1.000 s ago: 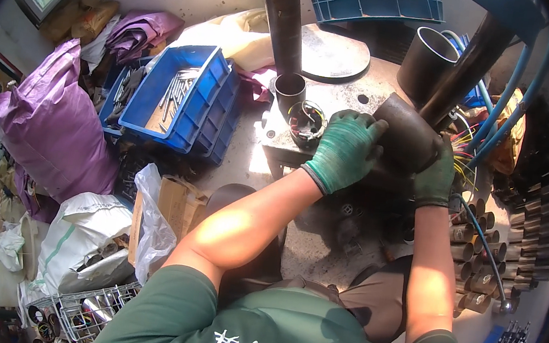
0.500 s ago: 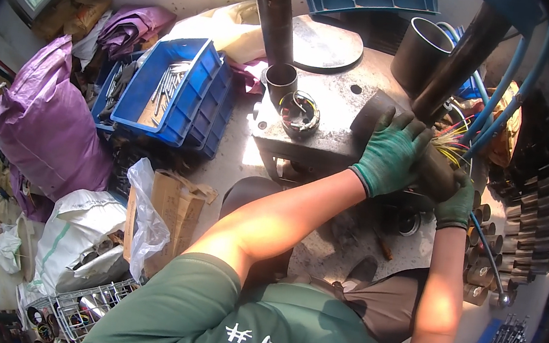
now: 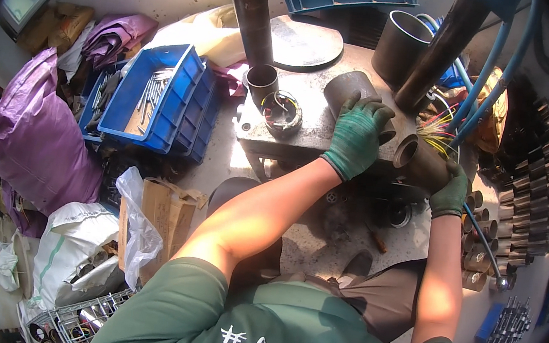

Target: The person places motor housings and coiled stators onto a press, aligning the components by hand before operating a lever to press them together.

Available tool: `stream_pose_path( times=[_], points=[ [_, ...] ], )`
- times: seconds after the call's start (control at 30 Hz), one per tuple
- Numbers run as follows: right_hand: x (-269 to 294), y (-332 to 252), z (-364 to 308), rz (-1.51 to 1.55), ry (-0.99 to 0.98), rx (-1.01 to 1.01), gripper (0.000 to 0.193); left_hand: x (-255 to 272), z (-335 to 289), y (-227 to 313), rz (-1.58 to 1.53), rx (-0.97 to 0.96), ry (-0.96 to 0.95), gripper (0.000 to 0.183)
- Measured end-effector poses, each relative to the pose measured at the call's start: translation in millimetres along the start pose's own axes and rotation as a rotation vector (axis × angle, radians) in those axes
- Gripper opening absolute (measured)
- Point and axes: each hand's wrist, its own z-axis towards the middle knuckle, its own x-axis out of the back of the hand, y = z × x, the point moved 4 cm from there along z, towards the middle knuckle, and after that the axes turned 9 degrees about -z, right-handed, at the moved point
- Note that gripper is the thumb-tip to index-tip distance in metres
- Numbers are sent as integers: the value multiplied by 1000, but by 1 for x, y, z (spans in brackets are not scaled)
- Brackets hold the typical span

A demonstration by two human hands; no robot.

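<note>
My left hand (image 3: 358,138), in a green glove, is closed over a dark metal cylinder (image 3: 352,86) lying on its side on the metal bench (image 3: 309,137). My right hand (image 3: 451,192), also gloved, grips the outer end of a dark metal tube (image 3: 427,166). The tube's open end faces my left hand, with a gap between tube and cylinder. A ring-shaped wound motor stator (image 3: 281,113) with coloured leads sits at the bench's left, beside a short upright tube (image 3: 262,79).
Loose coloured wires (image 3: 436,131) and blue hoses (image 3: 490,102) hang behind the tube. A dark post (image 3: 247,14) and a slanted one (image 3: 438,51) rise from the bench. Blue bins of metal rods (image 3: 166,107) stand left. Stacked metal tubes (image 3: 539,183) line the right.
The cylinder under my left hand and the tube in my right were close together; now a gap separates them. My left hand is farther from my right. The whole view has shifted slightly.
</note>
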Motion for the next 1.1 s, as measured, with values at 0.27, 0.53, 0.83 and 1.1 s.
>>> stream_pose_path(
  times=[0.27,0.53,0.83,1.1],
  points=[
    [-24,10,8,32,129,122,21,37,16,-39,-747,421,510,53],
    [-60,-15,-11,-226,85,774,35,67,43,-82,-897,652,540,48],
    [-117,-54,-85,-1114,-239,1462,51,69,23,-96,-352,480,337,56],
    [-111,-50,-99,-1386,-157,1612,64,78,10,-109,-644,954,343,54]
  ],
)
